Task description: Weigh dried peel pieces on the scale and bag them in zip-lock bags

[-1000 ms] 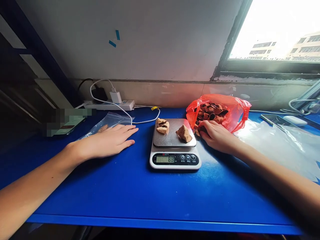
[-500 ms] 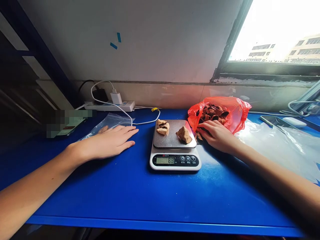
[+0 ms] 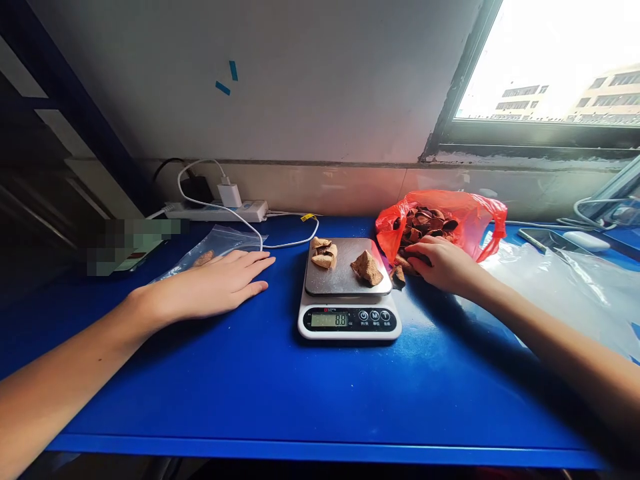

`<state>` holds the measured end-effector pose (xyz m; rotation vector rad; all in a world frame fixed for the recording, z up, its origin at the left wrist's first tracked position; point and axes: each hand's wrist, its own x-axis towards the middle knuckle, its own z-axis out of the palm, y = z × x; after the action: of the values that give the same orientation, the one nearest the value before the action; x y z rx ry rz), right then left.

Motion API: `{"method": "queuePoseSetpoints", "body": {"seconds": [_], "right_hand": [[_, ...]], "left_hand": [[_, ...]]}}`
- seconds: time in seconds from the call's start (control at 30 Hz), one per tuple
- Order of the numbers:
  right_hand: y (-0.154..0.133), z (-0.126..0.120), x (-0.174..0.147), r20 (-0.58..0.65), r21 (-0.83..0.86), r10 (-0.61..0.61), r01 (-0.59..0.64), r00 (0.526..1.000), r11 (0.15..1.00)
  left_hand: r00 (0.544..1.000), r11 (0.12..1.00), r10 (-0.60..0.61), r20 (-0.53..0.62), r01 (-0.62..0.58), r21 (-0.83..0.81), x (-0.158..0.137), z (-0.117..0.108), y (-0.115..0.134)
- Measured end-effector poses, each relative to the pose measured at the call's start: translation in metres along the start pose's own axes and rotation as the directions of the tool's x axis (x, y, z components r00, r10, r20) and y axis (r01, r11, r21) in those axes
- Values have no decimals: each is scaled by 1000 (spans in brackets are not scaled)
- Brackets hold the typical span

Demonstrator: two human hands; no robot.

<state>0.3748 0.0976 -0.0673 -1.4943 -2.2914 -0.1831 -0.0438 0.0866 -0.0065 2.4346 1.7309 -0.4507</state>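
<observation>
Blue-painted tabletop (image 3: 320,393) is seen first, its near edge running across the view. Set back from the middle of that edge, a digital kitchen scale (image 3: 350,323) is faced toward it, probably so that its 8.8 can be read. The left hand (image 3: 223,283) is laid flat and relaxed toward the left edge, nothing seen gripped; a transparent zip bag (image 3: 225,237) is partly covered by it, perhaps steadied. On the steel platform (image 3: 345,283), a brown husk chunk (image 3: 367,268) is set near the right edge and a paler split shell (image 3: 325,255) near the far left corner. The right hand (image 3: 445,263) is curled beside the platform; whether a piece is pinched cannot be told. Dried husk pieces (image 3: 425,223) are held beyond, in a red plastic bag (image 3: 475,213) opened scaleward, seemingly for easy reach. By the far edge, a power strip (image 3: 215,212) is placed.
</observation>
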Motion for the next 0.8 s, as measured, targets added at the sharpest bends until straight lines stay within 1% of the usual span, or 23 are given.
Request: {"method": "queuePoseSetpoints", "body": {"seconds": [0.1, 0.23, 0.37, 0.43, 0.5, 0.57, 0.63, 0.73, 0.8], "right_hand": [[-1, 0, -1, 3, 18, 24, -24, 1000, 1000], [-3, -1, -1, -61, 62, 108, -104, 992, 993], [-7, -8, -1, -146, 160, 199, -175, 969, 971], [-12, -14, -2, -188, 249, 238, -188, 953, 950], [-19, -20, -4, -205, 362, 287, -199, 936, 910], [-28, -26, -6, -190, 468, 339, -218, 921, 856], [-35, -32, -8, -167, 537, 374, -234, 912, 810], [-40, -39, -9, -122, 635, 399, -237, 909, 735], [-39, -41, -9, -76, 703, 409, -242, 909, 669]], "left_hand": [[1000, 1000, -1, -4, 1, -17, 2, 2, -4], [1000, 999, -10, -2, 10, -38, 1, 1, -2], [999, 1000, -27, 27, 28, -15, -1, -2, 3], [999, 999, -26, 20, 27, -21, -2, -3, 5], [1000, 999, -25, 5, 25, -33, -3, -3, 6], [1000, 999, -16, -6, 16, -45, -3, -4, 6], [1000, 999, -8, -15, 7, -52, -4, -4, 7], [1000, 999, -8, -17, 8, -45, -4, -5, 8], [1000, 999, -4, -9, 4, -34, -4, -5, 8]]}}
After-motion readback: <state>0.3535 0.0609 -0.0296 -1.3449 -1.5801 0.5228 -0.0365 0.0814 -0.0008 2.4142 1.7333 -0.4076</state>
